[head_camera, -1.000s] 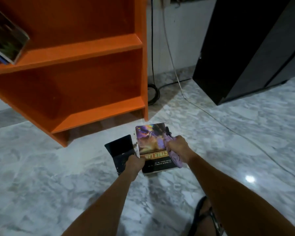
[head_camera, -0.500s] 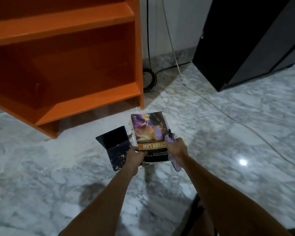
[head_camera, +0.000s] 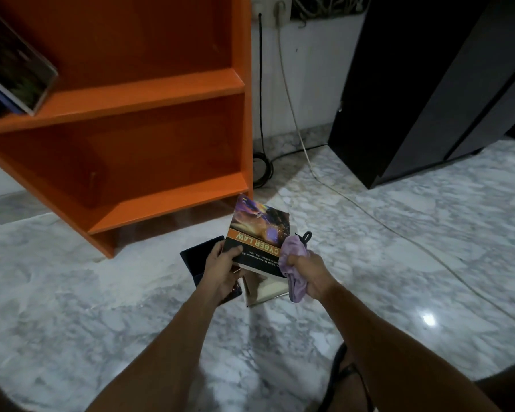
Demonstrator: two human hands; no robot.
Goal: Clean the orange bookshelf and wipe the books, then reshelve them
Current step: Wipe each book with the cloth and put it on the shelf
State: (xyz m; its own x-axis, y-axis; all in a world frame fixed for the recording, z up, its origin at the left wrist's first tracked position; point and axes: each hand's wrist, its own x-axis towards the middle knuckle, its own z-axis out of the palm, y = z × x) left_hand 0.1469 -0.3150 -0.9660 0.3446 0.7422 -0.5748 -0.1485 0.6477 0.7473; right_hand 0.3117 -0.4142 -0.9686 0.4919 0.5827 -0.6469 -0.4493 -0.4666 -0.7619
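Observation:
My left hand point(head_camera: 225, 264) grips the near left corner of the "Cyber Law" book point(head_camera: 257, 230), lifted and tilted above the floor. My right hand point(head_camera: 311, 270) holds a bunched purple cloth point(head_camera: 293, 257) against the book's right edge. Under them lie a dark book point(head_camera: 198, 252) and a pale book point(head_camera: 265, 288) on the marble floor. The orange bookshelf point(head_camera: 149, 93) stands at the upper left; its two lower shelves are bare, and leaning books point(head_camera: 15, 72) sit at its far left.
A black cabinet point(head_camera: 428, 84) stands at the upper right. Black and white cables point(head_camera: 306, 162) run down the wall and across the floor between it and the shelf. A sandalled foot point(head_camera: 344, 370) shows at the bottom.
The "Cyber Law" book has come up off the stack and tilted, held by my left hand. My right hand with the cloth has shifted to the book's right edge. The view has tipped upward.

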